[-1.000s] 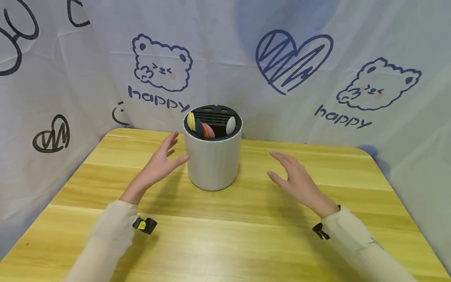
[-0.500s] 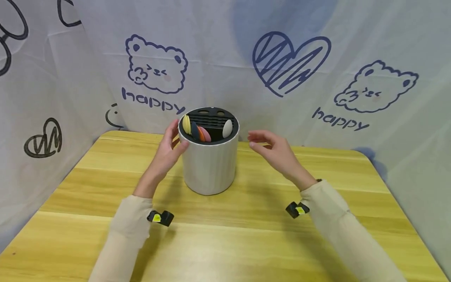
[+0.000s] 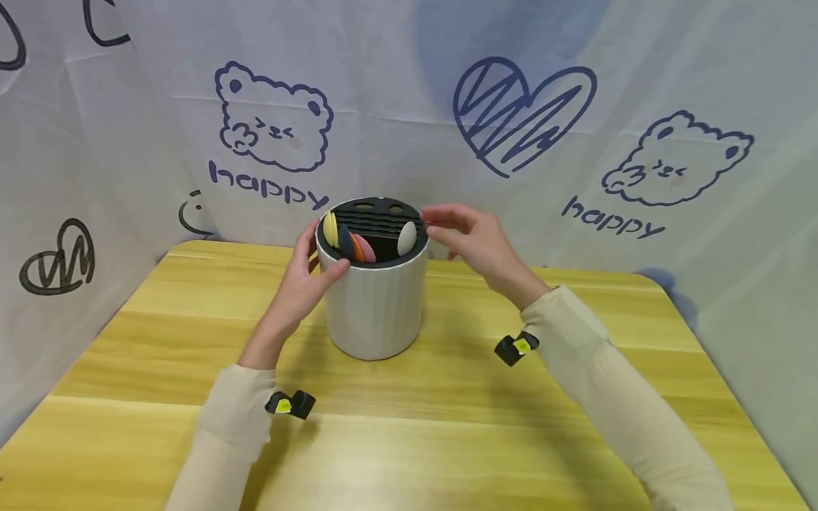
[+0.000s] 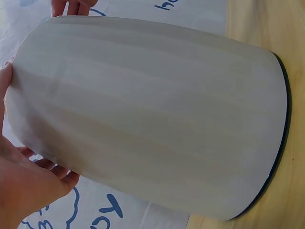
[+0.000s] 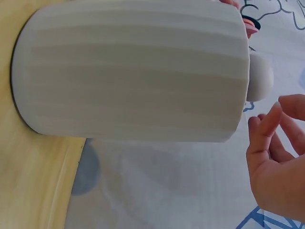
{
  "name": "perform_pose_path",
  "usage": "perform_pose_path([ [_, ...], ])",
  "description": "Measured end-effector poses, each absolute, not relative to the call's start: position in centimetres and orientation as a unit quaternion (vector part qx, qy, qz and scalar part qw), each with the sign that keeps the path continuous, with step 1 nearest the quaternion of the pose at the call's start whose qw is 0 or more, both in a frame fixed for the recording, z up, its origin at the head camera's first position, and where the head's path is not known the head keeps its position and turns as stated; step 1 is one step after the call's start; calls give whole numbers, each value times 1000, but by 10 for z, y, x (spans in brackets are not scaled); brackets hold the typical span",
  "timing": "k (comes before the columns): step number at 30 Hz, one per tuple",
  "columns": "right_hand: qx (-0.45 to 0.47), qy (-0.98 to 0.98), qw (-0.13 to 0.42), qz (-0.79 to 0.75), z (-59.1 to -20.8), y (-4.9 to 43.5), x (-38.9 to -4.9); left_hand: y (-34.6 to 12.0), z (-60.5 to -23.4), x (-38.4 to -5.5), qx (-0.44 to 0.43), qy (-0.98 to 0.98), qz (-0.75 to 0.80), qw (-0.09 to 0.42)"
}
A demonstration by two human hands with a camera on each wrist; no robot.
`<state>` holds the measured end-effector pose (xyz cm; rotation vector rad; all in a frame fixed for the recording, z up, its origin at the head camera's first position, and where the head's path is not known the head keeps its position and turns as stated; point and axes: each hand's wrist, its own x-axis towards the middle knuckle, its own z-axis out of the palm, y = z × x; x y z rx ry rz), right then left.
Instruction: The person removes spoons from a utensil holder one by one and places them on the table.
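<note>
A white ribbed utensil holder (image 3: 373,312) stands upright on the table, its black top (image 3: 367,218) cut with slots and holes. Rounded ends stick up from it: yellow (image 3: 330,229), dark blue (image 3: 346,242), orange and pink (image 3: 367,248) on the left, and a white rounded end (image 3: 407,238) on the right. My left hand (image 3: 297,294) grips the holder's upper left side, thumb at the front rim and fingers round the side. By the right rim, my right hand (image 3: 479,245) has its thumb and forefinger close together, just beyond the white end (image 5: 260,76) in the right wrist view.
The wooden table (image 3: 396,447) has its back edge close behind the holder. A printed cloth (image 3: 390,142) with bears and hearts hangs behind and at both sides. Small black devices with yellow marks (image 3: 290,404) sit at both wrists.
The left hand has come in from the left and taken hold of the holder's rim. The right hand has moved left and up to the right rim, its fingers drawing closer together.
</note>
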<state>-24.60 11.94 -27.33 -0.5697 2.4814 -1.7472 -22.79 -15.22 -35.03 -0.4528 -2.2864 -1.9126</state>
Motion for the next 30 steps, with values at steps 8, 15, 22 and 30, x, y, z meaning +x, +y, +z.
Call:
perform_pose_path([
  [8,-192,805,72,-557,-264,111,-259,-153,-350,-226,-150,-755,-635,71],
  [15,-207,800,92,-555,-265,108,-262,-152,-351,-228,-154,-752,-636,74],
  [22,-217,804,104,-543,-267,109,-264,-151,-355,-228,-155,-748,-642,74],
  [30,-239,805,122,-529,-268,110,-271,-151,-359,-231,-163,-741,-647,79],
])
